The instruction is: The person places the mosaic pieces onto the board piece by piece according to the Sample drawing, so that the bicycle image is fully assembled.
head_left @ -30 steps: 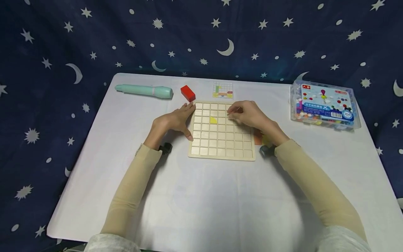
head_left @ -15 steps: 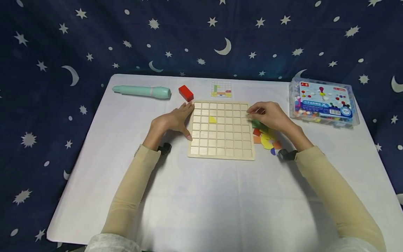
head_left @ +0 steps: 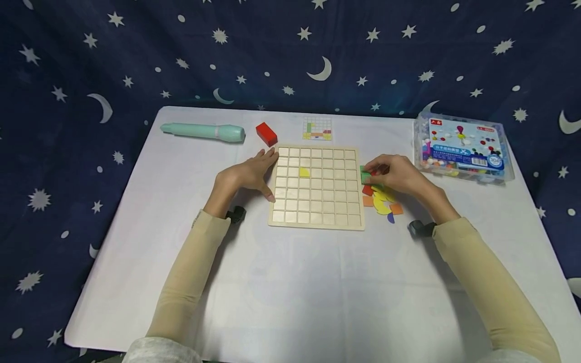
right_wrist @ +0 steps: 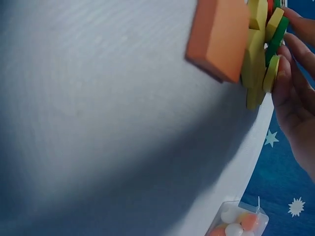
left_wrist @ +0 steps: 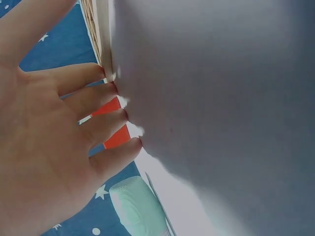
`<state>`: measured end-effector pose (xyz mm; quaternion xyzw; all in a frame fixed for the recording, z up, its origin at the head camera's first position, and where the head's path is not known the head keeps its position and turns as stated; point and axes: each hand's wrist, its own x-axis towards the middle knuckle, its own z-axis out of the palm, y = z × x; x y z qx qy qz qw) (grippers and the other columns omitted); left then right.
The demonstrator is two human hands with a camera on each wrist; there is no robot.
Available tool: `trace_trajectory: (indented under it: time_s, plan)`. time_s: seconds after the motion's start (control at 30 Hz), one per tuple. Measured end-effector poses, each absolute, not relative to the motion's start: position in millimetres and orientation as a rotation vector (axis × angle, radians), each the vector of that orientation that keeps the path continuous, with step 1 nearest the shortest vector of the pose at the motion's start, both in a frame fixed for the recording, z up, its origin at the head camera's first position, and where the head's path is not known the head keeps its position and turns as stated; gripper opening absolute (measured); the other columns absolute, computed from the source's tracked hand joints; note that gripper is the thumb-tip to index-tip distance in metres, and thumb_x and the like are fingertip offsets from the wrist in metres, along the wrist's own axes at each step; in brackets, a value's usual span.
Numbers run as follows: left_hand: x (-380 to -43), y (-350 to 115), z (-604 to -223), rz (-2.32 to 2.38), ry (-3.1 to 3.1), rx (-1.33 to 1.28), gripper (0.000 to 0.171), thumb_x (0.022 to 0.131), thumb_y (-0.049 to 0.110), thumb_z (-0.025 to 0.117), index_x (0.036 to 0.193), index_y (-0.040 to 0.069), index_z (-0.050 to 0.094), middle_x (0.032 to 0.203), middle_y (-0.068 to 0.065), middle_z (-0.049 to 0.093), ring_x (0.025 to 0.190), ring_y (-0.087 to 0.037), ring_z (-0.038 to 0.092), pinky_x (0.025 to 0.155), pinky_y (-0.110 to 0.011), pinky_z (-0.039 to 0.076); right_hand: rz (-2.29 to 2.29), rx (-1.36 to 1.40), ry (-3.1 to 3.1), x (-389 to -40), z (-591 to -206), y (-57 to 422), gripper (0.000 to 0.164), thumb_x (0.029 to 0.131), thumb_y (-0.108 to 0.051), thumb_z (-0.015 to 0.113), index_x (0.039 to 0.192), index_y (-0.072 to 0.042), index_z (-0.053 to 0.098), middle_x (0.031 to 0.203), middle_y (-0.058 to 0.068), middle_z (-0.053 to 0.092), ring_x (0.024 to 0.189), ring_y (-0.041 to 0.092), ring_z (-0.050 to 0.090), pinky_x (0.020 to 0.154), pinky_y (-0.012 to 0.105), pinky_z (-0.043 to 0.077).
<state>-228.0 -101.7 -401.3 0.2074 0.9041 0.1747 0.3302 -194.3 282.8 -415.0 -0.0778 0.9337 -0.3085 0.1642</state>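
Note:
A wooden grid board (head_left: 316, 226) lies mid-table, with one yellow piece (head_left: 304, 173) in a cell of its upper left part. My left hand (head_left: 247, 176) rests along the board's left edge, fingers spread and thumb apart. To the right of the board is a loose pile of flat coloured pieces. My right hand (head_left: 395, 174) reaches into its far end, thumb and index fingertip apart around green pieces (head_left: 364, 176). In the right wrist view its fingertips touch a green piece (right_wrist: 277, 40) and a round yellow piece (right_wrist: 271, 73).
Behind the board lie a red block (head_left: 266, 134) and a printed pattern card (head_left: 317, 129). A mint-green tube (head_left: 202, 132) is at the back left. A clear box of molecular model parts (head_left: 464, 147) stands at the back right. Yellow (head_left: 380, 205) and orange pieces (head_left: 396, 208) lie nearest me.
My right hand has moved right from over the board to the pile beside it, uncovering the board's right side. The left hand stays at the left edge.

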Motion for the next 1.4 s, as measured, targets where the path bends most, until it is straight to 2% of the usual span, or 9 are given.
trace_trajectory:
  time_s: [0.17,0.57,0.83,1.07,1.23,1.4]
  plan:
    - [-227,-104,-399,0.449,2.367,0.523,0.129,0.075,0.03,0.094,0.167,0.013,0.005,0.175,-0.005,-0.006,0.161,-0.027,-0.011,0.129,-0.058,0.009,-0.87,-0.285,2.689,-195,-418,282,0.034,0.087,-0.016,0.083,0.117,-0.001,0.075,0.098,0.012,0.067,0.086,0.025,0.054,0.07,0.024,0.044]
    - [-227,-105,-399,0.473,2.362,0.512,0.128,0.075,0.028,0.093,0.167,0.014,0.006,0.175,-0.003,-0.006,0.161,-0.027,-0.011,0.129,-0.059,0.009,-0.853,-0.323,2.681,-193,-417,280,0.031,0.087,-0.016,0.084,0.11,-0.002,0.071,0.094,0.012,0.065,0.085,0.025,0.054,0.074,0.027,0.045]
    - [-227,-104,-404,0.474,2.36,0.534,0.128,0.075,0.029,0.094,0.166,0.012,0.006,0.175,-0.005,-0.005,0.161,-0.027,-0.011,0.129,-0.057,0.009,-0.887,-0.262,2.664,-192,-418,278,0.018,0.092,-0.01,0.077,0.107,-0.003,0.069,0.093,0.012,0.067,0.086,0.026,0.056,0.072,0.024,0.047]
    - [-225,-103,-405,0.479,2.37,0.54,0.127,0.074,0.029,0.094,0.166,0.011,0.009,0.175,-0.006,-0.003,0.161,-0.027,-0.009,0.129,-0.055,0.01,-0.97,-0.21,2.64,-193,-417,274,0.018,0.098,-0.018,0.071,0.111,-0.006,0.073,0.097,0.012,0.07,0.089,0.026,0.058,0.073,0.024,0.049]
    - [-226,-103,-404,0.474,2.368,0.537,0.127,0.074,0.029,0.094,0.166,0.012,0.008,0.175,-0.005,-0.003,0.161,-0.027,-0.009,0.129,-0.057,0.011,-1.1,-0.184,2.565,-194,-416,267,0.021,0.101,-0.016,0.067,0.118,-0.004,0.071,0.104,0.016,0.071,0.084,0.025,0.07,0.072,0.021,0.056]
    - [-227,-103,-402,0.466,2.376,0.538,0.127,0.074,0.03,0.094,0.167,0.012,0.008,0.175,-0.005,-0.003,0.161,-0.027,-0.009,0.129,-0.057,0.011,-1.211,-0.177,2.47,-197,-413,254,0.024,0.101,-0.019,0.068,0.119,-0.004,0.068,0.107,0.018,0.069,0.078,0.026,0.072,0.069,0.028,0.06]
